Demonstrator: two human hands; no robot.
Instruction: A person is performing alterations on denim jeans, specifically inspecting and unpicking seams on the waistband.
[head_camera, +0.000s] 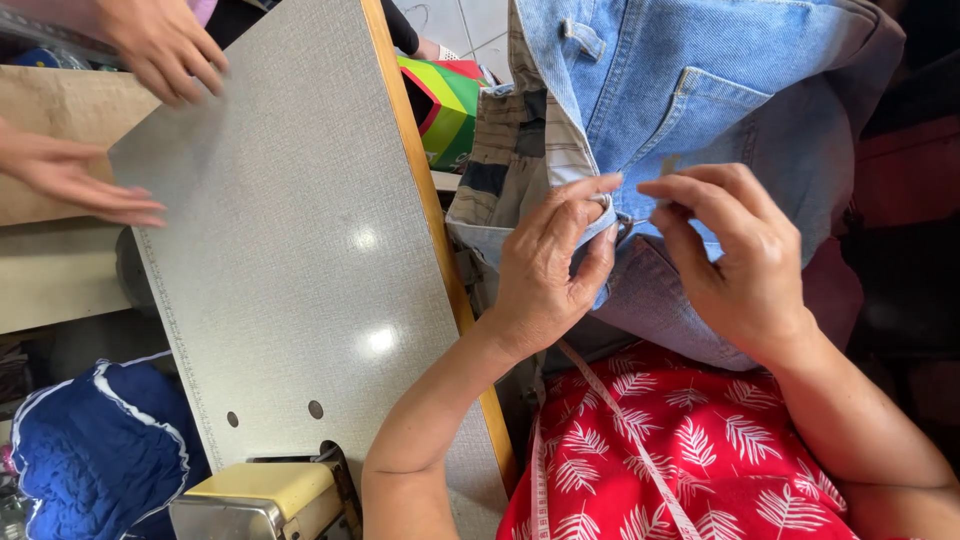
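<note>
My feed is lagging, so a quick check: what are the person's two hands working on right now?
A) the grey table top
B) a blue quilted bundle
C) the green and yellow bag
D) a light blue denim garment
D: the left hand and right hand both pinch the light blue denim garment held over the lap.

Tiny object pinched at jeans (700, 90) unidentifiable.

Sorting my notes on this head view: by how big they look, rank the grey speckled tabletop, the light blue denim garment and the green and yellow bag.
1. Grey speckled tabletop
2. Light blue denim garment
3. Green and yellow bag, partly hidden
</note>
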